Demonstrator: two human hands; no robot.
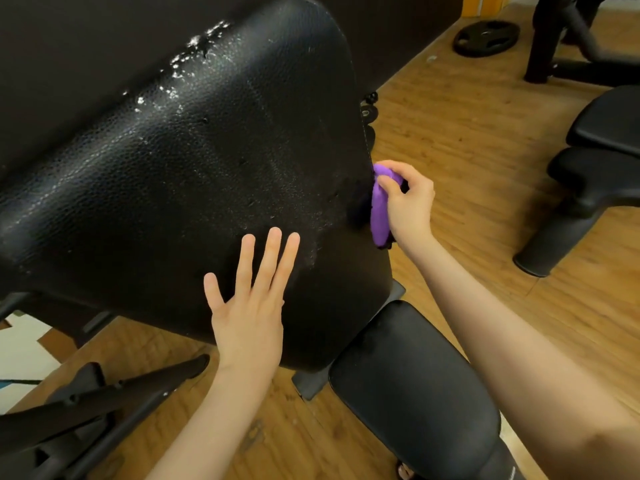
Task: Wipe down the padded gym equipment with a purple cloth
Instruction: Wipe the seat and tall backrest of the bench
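Observation:
A large black padded backrest fills the upper left, tilted, its textured surface speckled with wet droplets and worn white patches near the top. My left hand lies flat on its lower part with fingers straight and spread. My right hand grips a bunched purple cloth against the pad's right edge. A smaller black seat pad sits below, on the right.
Wooden floor spreads to the right. A black weight plate lies at the far upper right. Another black padded bench stands at the right edge. Black metal frame bars cross the lower left.

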